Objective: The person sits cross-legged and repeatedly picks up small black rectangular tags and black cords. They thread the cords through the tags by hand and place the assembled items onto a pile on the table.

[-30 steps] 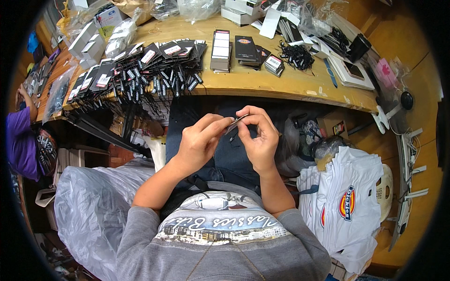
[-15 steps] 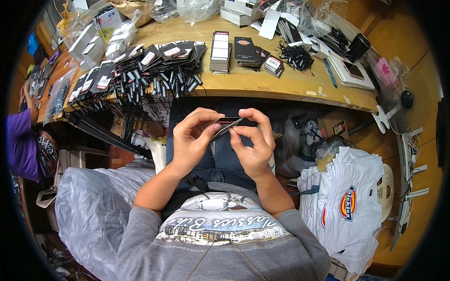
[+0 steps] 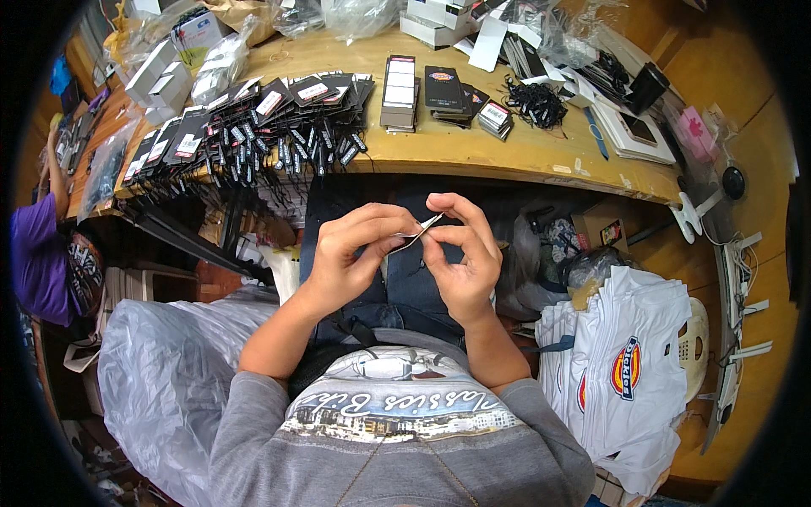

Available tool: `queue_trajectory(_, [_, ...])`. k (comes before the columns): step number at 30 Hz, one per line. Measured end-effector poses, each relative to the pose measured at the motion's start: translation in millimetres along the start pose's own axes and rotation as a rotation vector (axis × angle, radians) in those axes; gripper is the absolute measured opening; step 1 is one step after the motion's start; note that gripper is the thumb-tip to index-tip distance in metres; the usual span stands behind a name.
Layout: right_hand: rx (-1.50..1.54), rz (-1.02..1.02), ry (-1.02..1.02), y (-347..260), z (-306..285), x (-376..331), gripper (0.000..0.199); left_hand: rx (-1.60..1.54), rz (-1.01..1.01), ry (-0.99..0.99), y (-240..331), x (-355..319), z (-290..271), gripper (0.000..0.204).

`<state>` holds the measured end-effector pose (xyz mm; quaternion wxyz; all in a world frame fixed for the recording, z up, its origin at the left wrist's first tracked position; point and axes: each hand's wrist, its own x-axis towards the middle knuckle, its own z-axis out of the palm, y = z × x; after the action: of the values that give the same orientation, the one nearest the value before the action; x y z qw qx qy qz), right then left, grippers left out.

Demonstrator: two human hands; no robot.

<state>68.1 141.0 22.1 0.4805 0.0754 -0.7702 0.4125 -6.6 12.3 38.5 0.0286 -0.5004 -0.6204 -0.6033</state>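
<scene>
Two hands: left hand (image 3: 351, 258) and right hand (image 3: 460, 253) pinch one thin dark card hang tag (image 3: 416, 237) between fingertips.
Risk: tag could slip onto dark trousers (image 3: 405, 287) below, the pinch being narrow.

Both hands (image 3: 405, 253) hang over the lap, just short of the bench (image 3: 541, 156) edge. Ahead left, rows of black tags (image 3: 253, 127) crowd the bench front; stacked tag piles (image 3: 401, 80) and a cord tangle (image 3: 534, 103) sit mid-bench. Bare wood lies between them near the edge.
</scene>
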Motion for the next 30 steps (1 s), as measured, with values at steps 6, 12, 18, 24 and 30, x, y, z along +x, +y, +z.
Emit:
queue_trajectory(6, [0.037, -0.005, -0.095, 1.6, -1.9, 3.0, 0.017, -0.469, -0.4, 0.006, -6.9, 1.9, -4.8, 0.009])
queue_trajectory(12, [0.352, 0.167, -0.142, 8.6, 2.6, -3.0, 0.024, -0.612, -0.411, -0.068, -22.9, -0.2, -1.9, 0.011])
queue_trajectory(18, [0.754, 0.346, -0.252, 14.5, 3.2, -5.0, 0.032, -0.448, -0.406, 0.071, -16.5, -3.3, 8.1, 0.007])
queue_trajectory(24, [0.748, 0.377, -0.394, 16.8, -5.8, 0.7, 0.029, -0.513, -0.408, 0.08, -17.7, -5.5, 7.4, 0.007])
queue_trajectory(30, [0.832, 0.424, -0.476, 27.5, -7.8, -7.8, 0.022, -0.692, -0.321, 0.31, -19.2, 8.0, -15.6, 0.011])
